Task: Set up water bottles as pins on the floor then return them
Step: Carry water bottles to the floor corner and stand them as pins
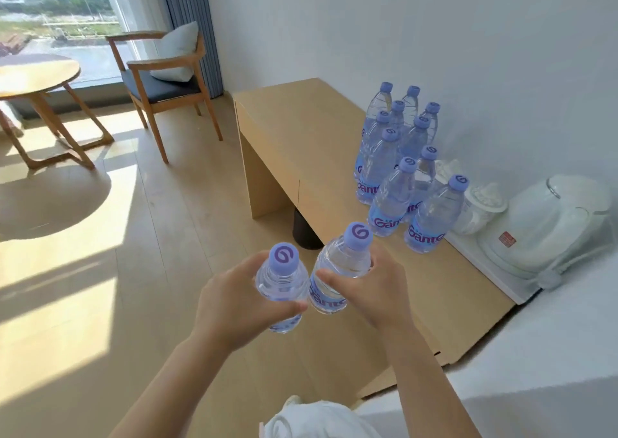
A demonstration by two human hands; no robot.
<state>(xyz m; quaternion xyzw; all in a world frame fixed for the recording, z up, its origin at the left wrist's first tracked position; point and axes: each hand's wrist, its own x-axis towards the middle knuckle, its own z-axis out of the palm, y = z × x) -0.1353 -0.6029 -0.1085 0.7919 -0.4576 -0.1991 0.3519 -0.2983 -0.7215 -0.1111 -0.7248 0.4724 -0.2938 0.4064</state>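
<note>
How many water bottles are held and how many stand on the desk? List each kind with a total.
Left-held bottle in left hand: 1
Right-held bottle in right hand: 1
Standing bottles on desk: 10
Total: 12

Water bottles: ten on desk (394, 170), two in hands (284, 280). One chair (164, 79), one round table (36, 79), one kettle (548, 226).

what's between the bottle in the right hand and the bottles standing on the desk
In the head view, only bare desk top separates the right hand's bottle from the standing bottles; nothing lies between.
</note>
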